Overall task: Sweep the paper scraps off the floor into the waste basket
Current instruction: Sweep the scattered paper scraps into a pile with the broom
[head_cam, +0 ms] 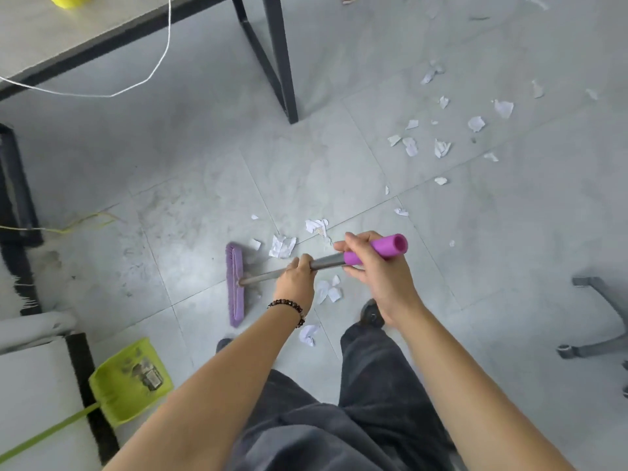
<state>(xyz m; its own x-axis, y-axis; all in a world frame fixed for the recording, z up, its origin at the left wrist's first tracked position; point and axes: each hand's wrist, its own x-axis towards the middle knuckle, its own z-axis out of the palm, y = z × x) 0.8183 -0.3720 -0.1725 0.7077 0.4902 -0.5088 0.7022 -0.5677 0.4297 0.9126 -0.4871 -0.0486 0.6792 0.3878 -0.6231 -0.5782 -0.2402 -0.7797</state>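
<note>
Both hands are wrapped round the broom (261, 276). The right hand (372, 270) has its grip closed on the purple sleeve (390, 245) at the top end of the handle. The left hand (295, 278), with a beaded bracelet (289, 309) at the wrist, has its grip curled round the bare metal shaft a little lower down. From there the shaft runs left to the purple broom head (235, 283), which sits on the tiled floor (339, 158) at centre frame; it is too blurred for me to tell how firmly the bristles press. By my reading the job is in its early part. A few paper scraps (282, 246) lie just beside the head and round the person's feet, loosely near one another but not in one pile. The farther scraps (441, 147) are spread well apart across the upper right of the frame, nowhere near the broom. The green dustpan (132, 379) lies at the lower left, apart from the scraps, with something dark and pale inside that I cannot make out. No waste basket shows anywhere, so nothing can be counted as binned; gathering, scooping and tipping all look to be left.
</note>
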